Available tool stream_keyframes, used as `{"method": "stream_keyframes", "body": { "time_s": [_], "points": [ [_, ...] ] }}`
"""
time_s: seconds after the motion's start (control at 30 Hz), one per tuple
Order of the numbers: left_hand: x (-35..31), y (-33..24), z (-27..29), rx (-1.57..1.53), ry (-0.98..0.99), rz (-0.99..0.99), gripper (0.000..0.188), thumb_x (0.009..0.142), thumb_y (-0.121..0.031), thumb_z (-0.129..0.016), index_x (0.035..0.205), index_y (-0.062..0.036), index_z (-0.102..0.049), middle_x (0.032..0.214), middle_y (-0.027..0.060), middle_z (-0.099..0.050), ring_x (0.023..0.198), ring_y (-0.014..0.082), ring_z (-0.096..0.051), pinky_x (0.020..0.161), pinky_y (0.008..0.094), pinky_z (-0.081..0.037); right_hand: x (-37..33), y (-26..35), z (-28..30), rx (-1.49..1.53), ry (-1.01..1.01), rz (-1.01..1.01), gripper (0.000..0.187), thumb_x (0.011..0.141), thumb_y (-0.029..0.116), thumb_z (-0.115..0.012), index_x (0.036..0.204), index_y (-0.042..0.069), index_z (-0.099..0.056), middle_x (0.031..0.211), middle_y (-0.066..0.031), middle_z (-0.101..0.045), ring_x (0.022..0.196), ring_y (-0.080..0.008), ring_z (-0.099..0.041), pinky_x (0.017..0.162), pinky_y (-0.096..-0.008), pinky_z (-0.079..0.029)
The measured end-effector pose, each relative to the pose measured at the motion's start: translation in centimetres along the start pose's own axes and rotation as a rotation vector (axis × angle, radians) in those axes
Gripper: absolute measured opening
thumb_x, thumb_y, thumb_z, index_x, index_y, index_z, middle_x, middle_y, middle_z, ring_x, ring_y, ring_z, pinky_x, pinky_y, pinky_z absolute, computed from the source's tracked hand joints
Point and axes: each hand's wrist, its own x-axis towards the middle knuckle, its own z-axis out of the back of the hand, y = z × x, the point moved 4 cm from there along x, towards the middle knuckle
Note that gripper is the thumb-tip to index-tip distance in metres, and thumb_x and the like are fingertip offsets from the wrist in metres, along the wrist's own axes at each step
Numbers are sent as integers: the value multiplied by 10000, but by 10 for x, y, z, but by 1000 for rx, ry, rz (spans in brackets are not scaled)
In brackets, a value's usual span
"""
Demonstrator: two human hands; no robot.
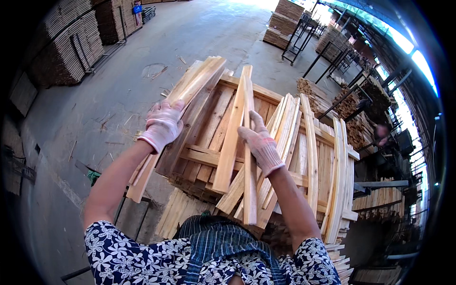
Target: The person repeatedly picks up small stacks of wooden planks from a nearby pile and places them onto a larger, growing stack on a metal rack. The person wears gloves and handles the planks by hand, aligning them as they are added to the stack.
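Observation:
My left hand (164, 126), in a pale, stained work glove, is closed on the outer side of several long wooden slats (199, 78) at the left edge of the stack. My right hand (262, 145), gloved alike, grips a narrow wooden slat (250, 190) between thumb and fingers. A wider slat (230, 154) lies slanted just left of it, close against it at the far end. More loose slats (280, 137) lie in a fanned bunch under and right of my right wrist. All rest over a stack of boards with crosspieces (206, 154).
Curved slats (311, 156) lie along the stack's right side. Tall lumber piles (71, 42) stand far left, another pile (283, 23) at the back. Metal racks (332, 61) and stacked wood line the right. Splinters litter the concrete floor (118, 99). A metal frame (128, 209) stands near left.

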Motion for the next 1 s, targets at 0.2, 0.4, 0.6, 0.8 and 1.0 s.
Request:
{"method": "stream_keyframes", "body": {
  "time_s": [0.2,0.4,0.6,0.8,1.0],
  "points": [
    [-16,-63,23,-254,-79,-486,447,830,-174,-671,1248,-78,-544,1051,190,-586,1025,390,-592,871,458,-497,-16,48,74,-20,-207,136,696,878,162,-657,1502,104,-354,901,-43,-564,725,-102,-546,631,-253,-499],
    [10,-158,-38,-303,361,-152,694,893,-280,-627,1488,-191,-282,1407,311,-342,1159,436,-567,978,496,-475,6,25,102,-1111,-277,-201,719,913,309,-614,1517,142,-262,1275,-213,-563,879,-321,-660,713,-397,-568],
    [42,-166,-54,-595,373,-143,803,828,-229,-619,1518,-116,-225,1238,319,-527,1069,428,-592,966,432,-459,3,-27,89,-826,-296,-399,873,811,430,-675,1541,242,-236,1411,-332,-377,1255,-497,-474,1040,-523,-429],
    [0,-97,59,-767,444,-230,723,856,-165,-649,1502,-161,-324,1297,237,-498,844,305,-649,767,471,-570,5,-35,109,-617,-269,-200,853,795,423,-679,1514,152,-306,1300,-324,-502,1176,-468,-546,987,-469,-459],
    [-11,-10,41,-117,230,-150,730,860,-175,-681,1502,-206,-334,1392,216,-391,1109,401,-567,976,474,-499,6,-29,124,-98,-170,-15,845,800,260,-728,1502,65,-300,1294,-242,-580,1081,-294,-633,924,-376,-523]
  ]
}}
